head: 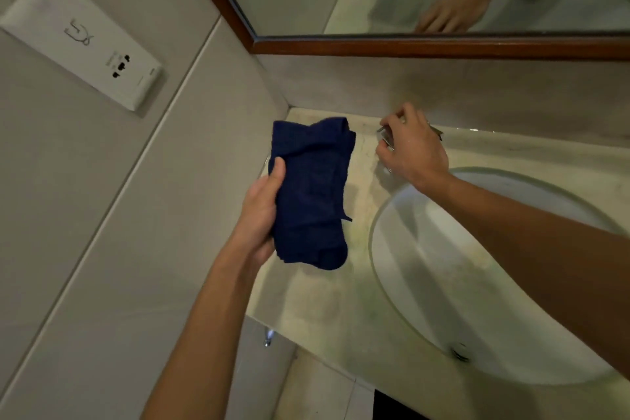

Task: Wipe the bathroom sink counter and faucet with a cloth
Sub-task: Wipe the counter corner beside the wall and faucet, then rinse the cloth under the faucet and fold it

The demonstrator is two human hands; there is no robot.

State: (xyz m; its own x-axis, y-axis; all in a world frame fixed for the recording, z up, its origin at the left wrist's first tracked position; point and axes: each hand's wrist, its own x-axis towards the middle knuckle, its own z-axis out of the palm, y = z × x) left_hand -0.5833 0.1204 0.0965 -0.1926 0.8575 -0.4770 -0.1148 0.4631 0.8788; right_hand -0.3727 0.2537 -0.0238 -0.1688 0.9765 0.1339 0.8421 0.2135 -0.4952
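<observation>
Cloth (308, 194): dark blue, folded, held clear above counter (327, 310), frame centre, 9 o'clock of basin (426, 266).
Left hand (262, 218): fingers wrapped under cloth, thumb pressed on top edge.
Right hand (414, 147): at 12 o'clock of basin, fingers curled around faucet (387, 138), largely hiding it; firmness of grip cannot be told.
Step, by judgement: preparation, no wiping contact yet.
Next move calls for: cloth lowered flat to counter or brought to faucet, pressure applied.
</observation>
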